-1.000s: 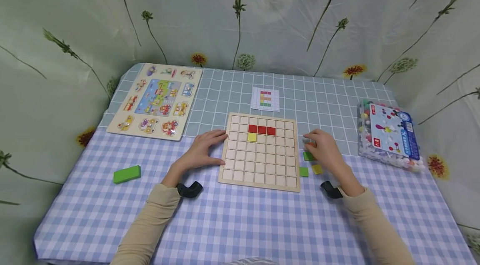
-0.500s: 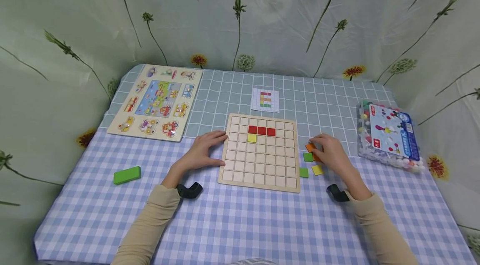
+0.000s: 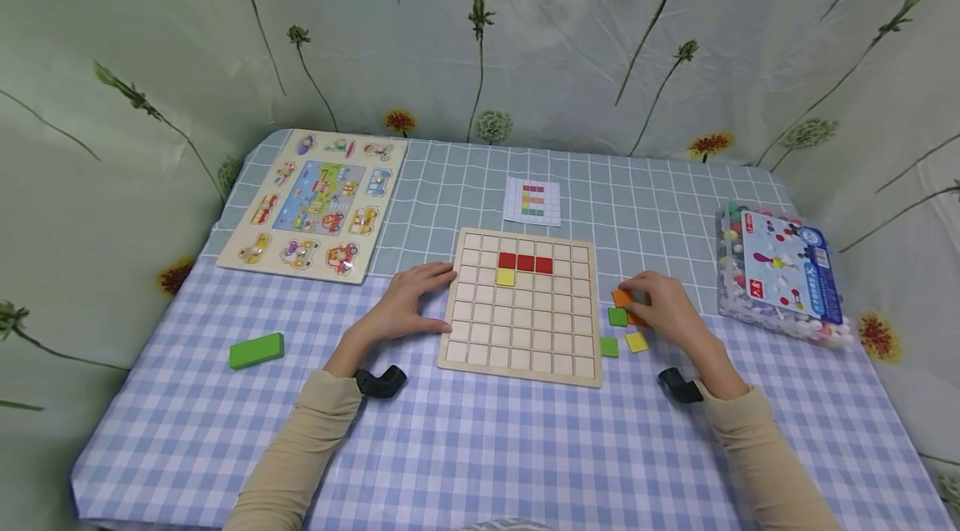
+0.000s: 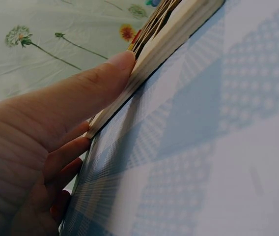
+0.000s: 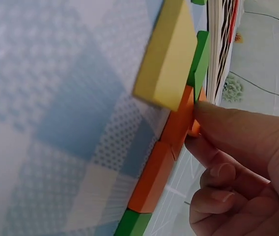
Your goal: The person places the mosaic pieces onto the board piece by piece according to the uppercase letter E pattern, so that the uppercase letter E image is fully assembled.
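One orange tile (image 3: 621, 298) lies just beyond the right edge of the grid board (image 3: 531, 317), apart from it. The right hand (image 3: 660, 306) is the nearer hand. Its thumb and forefinger are almost closed and appear to pinch this tile; the contact is partly hidden, so the firmness of the grip cannot be confirmed. Governing relation: the tile sits at the fingertips, on their board side, with the open cells directly to its left. Its face looks square; no long axis stands out.

Close to the tile are a green tile (image 3: 618, 317) and a yellow tile (image 3: 637, 342); a second green tile (image 3: 609, 347) is beside the board edge. The right wrist view shows two more orange tiles (image 5: 152, 177) end to end, which the hand largely covers in the head view. It also shows tile thickness.

The board carries three red tiles (image 3: 526, 263) in line, with a yellow square (image 3: 506, 277) below the leftmost. The left hand (image 3: 405, 306), thumb and fingers spread, holds nothing; the left wrist view shows its thumb against the board's side.

Beyond the board lies a pattern card (image 3: 532, 202). A bead box (image 3: 783, 264) stands far right.
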The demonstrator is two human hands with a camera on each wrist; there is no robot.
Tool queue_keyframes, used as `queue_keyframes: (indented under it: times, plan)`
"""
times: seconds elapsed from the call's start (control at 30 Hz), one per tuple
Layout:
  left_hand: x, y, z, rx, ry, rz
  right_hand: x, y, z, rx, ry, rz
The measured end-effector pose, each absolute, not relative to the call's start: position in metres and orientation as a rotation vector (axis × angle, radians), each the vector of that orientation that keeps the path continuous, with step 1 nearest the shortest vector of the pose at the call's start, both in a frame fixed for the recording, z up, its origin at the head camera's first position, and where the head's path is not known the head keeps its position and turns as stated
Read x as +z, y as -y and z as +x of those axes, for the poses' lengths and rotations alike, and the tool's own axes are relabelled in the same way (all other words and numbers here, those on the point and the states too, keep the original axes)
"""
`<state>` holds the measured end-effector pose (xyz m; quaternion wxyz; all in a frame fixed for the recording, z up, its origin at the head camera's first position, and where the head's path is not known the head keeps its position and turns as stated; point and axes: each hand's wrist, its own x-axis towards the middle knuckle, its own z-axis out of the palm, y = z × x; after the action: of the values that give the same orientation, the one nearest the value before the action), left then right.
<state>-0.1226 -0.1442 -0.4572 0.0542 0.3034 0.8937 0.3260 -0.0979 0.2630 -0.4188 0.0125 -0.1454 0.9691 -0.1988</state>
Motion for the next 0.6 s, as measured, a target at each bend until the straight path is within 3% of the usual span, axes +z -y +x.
queue_keyframes:
  times: [0.6]
  plan:
    - [-0.4555, 0.1445, -0.1213, 1.006, -2.694, 0.922, -0.4177, -0.2560, -0.1015, -0.538, -3.055, -0.460]
